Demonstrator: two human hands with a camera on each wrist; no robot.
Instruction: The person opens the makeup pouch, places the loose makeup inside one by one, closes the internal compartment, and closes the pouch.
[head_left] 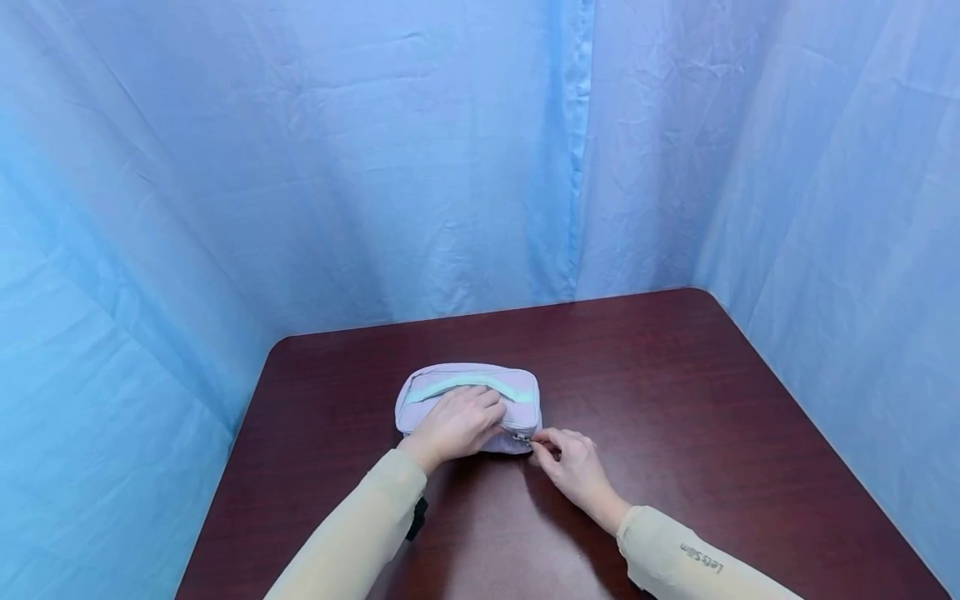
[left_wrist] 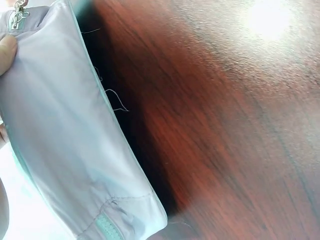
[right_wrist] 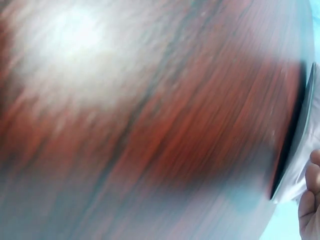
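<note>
A lilac zip pouch (head_left: 522, 414) with a mint handle strap (head_left: 491, 382) lies on the table. My left hand (head_left: 461, 421) grips it from above, fingers near the strap and thumb along the front side. At the pouch's right front corner, my right hand (head_left: 576, 468) pinches the metal zipper pull (head_left: 522, 437) between thumb and forefinger. In the left wrist view, the front side of the pouch (left_wrist: 70, 115) stretches from that metal slider to a mint zipper end (left_wrist: 109, 226). The right wrist view catches only some fingertips (right_wrist: 313, 177) beside the pouch's end.
Dark reddish wood makes up the tabletop (head_left: 675, 375), with rounded far corners. Blue curtains (head_left: 450, 167) hang behind it and on both sides. Loose threads (left_wrist: 117, 102) stick out from the pouch's lower seam. Bright glare shows on the table in both wrist views.
</note>
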